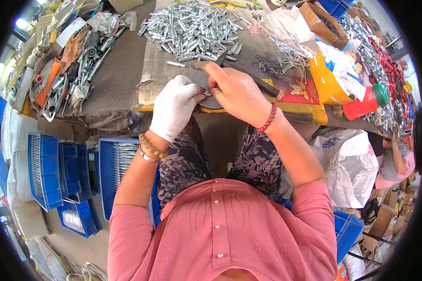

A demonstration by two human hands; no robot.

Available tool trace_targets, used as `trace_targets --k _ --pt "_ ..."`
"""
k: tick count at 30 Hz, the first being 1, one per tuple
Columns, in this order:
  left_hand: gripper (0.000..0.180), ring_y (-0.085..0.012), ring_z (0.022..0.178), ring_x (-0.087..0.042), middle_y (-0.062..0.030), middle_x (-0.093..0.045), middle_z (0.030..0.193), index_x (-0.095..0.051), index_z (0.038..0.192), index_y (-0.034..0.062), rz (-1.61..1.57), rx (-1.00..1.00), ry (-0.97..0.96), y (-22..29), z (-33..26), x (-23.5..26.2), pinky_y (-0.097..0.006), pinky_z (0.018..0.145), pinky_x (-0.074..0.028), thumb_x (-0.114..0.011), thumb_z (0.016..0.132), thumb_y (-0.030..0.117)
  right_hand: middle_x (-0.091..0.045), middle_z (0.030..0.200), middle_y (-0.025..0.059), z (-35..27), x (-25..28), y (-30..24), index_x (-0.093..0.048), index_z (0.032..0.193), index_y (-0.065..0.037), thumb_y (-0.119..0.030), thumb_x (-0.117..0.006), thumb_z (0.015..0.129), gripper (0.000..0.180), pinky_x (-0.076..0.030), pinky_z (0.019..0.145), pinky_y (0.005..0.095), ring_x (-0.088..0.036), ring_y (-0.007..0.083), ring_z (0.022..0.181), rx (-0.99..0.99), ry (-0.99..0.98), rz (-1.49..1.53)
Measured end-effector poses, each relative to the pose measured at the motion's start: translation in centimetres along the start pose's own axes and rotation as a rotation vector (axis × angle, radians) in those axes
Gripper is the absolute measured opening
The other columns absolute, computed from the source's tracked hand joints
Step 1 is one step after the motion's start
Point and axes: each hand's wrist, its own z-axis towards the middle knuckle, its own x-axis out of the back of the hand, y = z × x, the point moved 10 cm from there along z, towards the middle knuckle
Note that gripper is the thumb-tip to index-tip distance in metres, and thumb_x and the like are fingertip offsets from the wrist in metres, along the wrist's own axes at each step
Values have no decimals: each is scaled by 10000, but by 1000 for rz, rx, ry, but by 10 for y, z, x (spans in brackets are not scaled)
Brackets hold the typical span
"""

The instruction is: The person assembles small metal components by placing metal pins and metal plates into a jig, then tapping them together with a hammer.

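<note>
Packet [309, 95] nr R hand [241, 92] has prob. gold writing [297, 88].

Two hands: one left hand [172, 107], one right hand [243, 96]. At their fingers [214, 71], one small metal piece [207, 92]. Beyond, one heap of metal tubes [192, 30], one lone tube [176, 63]. Rightward, one red card [299, 91], one red bottle [361, 106].

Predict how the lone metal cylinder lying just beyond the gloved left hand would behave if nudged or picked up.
The metal cylinder would likely roll, since it looks round and lies on its side. Its metallic look suggests stiffness; its shine, a somewhat slippery grip.
</note>
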Motion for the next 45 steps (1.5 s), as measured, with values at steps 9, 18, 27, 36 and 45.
trace_targets --k 9,18,27,36,45 --pt "81 -314 901 -660 -100 -637 928 -761 947 68 -38 11 -1 1 0 2 -400 801 -532 -778 890 122 -759 989 97 -7 -6 30 -486 1353 -20 0 -734 932 489 -557 832 362 -735 230 917 -259 -14 297" --pt "78 -310 891 -663 -102 -638 924 -753 937 62 -50 19 -16 -2 0 1 -396 797 -532 -778 892 120 -726 934 154 -3 -11 26 -518 1299 -16 17 -677 895 435 -554 789 453 -707 355 902 -215 -50 225" --pt "113 -328 876 -667 -111 -649 938 -740 963 59 -59 15 23 -7 0 0 -413 786 -541 -799 869 83 -649 932 146 -11 -7 -25 -577 1279 -32 2 -616 891 392 -532 785 472 -627 364 891 113 103 -163" --pt "106 -336 901 -657 -102 -623 917 -736 940 97 -44 10 25 -7 -2 -1 -432 780 -542 -792 873 157 -640 933 147 -17 -10 -10 -597 1279 -52 27 -657 887 404 -534 783 480 -632 373 892 48 187 -43" --pt "118 -333 905 -661 -102 -631 922 -743 951 93 -47 -12 39 -3 0 0 -426 783 -540 -794 874 166 -644 912 153 -27 -12 -1 -621 1245 -52 63 -666 866 399 -538 790 481 -649 384 904 43 268 -25"
